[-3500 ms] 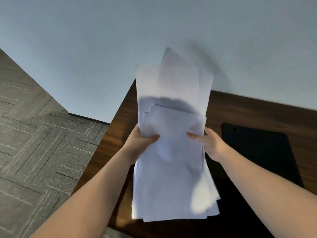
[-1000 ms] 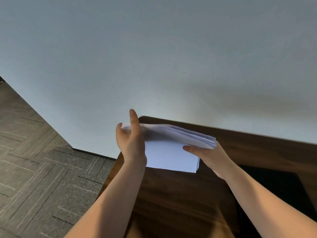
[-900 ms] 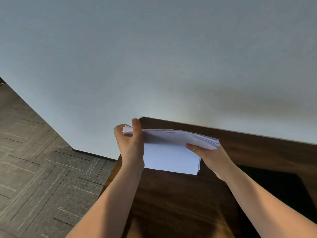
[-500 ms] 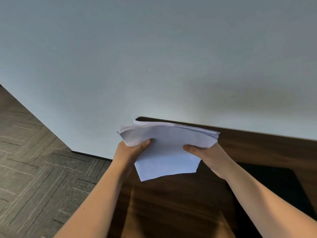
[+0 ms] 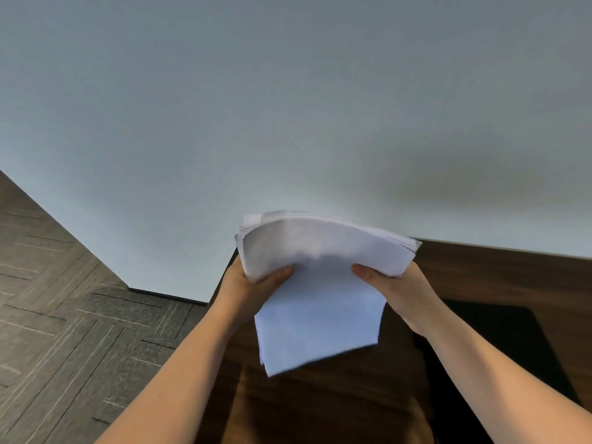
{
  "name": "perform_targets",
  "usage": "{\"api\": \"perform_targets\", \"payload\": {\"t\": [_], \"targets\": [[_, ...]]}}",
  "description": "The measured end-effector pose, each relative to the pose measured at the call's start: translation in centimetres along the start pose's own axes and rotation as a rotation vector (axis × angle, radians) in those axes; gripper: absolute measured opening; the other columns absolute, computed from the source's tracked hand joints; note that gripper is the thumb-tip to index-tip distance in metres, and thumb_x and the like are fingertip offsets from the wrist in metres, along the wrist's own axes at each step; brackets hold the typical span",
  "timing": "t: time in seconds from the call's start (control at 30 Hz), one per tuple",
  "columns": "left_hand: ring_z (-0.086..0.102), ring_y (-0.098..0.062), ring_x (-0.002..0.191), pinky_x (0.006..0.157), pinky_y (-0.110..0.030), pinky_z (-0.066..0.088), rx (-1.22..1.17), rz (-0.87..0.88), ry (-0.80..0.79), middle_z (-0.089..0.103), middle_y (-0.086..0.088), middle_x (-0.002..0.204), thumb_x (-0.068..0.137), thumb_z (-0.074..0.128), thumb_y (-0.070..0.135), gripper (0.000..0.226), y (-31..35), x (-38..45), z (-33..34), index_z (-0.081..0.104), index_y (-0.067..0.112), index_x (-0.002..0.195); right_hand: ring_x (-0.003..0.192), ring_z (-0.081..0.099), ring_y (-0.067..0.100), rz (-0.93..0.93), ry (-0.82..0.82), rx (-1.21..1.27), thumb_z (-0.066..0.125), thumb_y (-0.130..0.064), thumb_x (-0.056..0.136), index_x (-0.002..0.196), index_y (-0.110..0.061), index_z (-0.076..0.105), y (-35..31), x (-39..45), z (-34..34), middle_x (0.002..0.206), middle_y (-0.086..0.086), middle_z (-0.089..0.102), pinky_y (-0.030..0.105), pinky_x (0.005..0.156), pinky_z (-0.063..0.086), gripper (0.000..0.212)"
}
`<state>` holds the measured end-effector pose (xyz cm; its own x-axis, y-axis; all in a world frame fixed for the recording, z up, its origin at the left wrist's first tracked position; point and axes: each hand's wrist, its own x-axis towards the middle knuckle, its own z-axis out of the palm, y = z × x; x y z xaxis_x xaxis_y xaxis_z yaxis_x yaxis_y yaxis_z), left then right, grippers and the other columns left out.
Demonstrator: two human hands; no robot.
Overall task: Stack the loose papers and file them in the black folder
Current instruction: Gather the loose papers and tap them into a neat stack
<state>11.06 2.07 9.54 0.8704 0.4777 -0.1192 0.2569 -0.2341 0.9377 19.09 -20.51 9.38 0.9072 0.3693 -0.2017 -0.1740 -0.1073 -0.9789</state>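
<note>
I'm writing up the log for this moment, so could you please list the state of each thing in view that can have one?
stack of papers: held up off the desk, bowed, edges not flush
left hand: shut on the stack's left side
right hand: shut on the stack's right side
black folder: flat on the desk, partly hidden by the right arm; open or closed unclear

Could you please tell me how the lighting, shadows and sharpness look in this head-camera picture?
Head view: soft light on the wall, with a broad faint shadow at its right; the papers are slightly motion-blurred along their top edges; the folder is nearly featureless black; wide-angle distortion bends the floor lines.
</note>
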Motion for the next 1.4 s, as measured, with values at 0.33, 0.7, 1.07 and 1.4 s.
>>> {"api": "perform_targets", "payload": {"t": [0.33,0.7,1.07,1.4], "targets": [[0.049,0.001,0.061,0.062,-0.015,0.041,-0.486,0.133,0.481,0.051,0.007,0.072,0.086,0.061,0.048,0.029,4.1,-4.1,3.0,0.051,0.024,0.073,0.095,0.061,0.013,-0.016,0.051,0.017,0.073,-0.012,0.081,0.086,-0.035,0.061,0.7,-1.8,1.0,0.095,-0.001,0.067,0.026,0.076,0.052,0.026],[0.044,-0.017,0.065,0.063,-0.032,0.034,-0.522,0.049,0.571,0.054,0.014,0.054,0.073,0.042,0.021,0.021,3.7,-4.7,2.3,0.054,0.02,0.055,0.106,0.061,0.023,0.05,0.004,-0.008,0.08,-0.013,0.073,0.1,-0.024,0.065,1.0,-2.4,1.1,0.107,0.011,0.068,0.032,0.081,0.055,0.033],[0.036,-0.011,0.062,0.062,-0.023,0.034,-0.429,0.035,0.688,0.04,0.002,0.068,0.095,0.047,0.016,0.03,3.4,-4.6,1.6,0.038,0.015,0.066,0.104,0.065,0.019,0.003,-0.056,-0.085,0.074,-0.013,0.08,0.094,-0.035,0.066,0.7,-3.4,1.1,0.109,0.001,0.072,0.036,0.09,0.055,0.027],[0.036,-0.013,0.057,0.057,-0.022,0.034,-0.265,0.05,0.672,0.036,0.002,0.063,0.099,0.043,0.042,0.044,5.5,-5.4,1.4,0.036,0.015,0.065,0.101,0.066,0.028,0.049,-0.048,-0.136,0.07,-0.027,0.084,0.101,-0.021,0.068,-0.3,-4.2,0.0,0.106,0.012,0.07,0.048,0.092,0.055,0.018]]}}
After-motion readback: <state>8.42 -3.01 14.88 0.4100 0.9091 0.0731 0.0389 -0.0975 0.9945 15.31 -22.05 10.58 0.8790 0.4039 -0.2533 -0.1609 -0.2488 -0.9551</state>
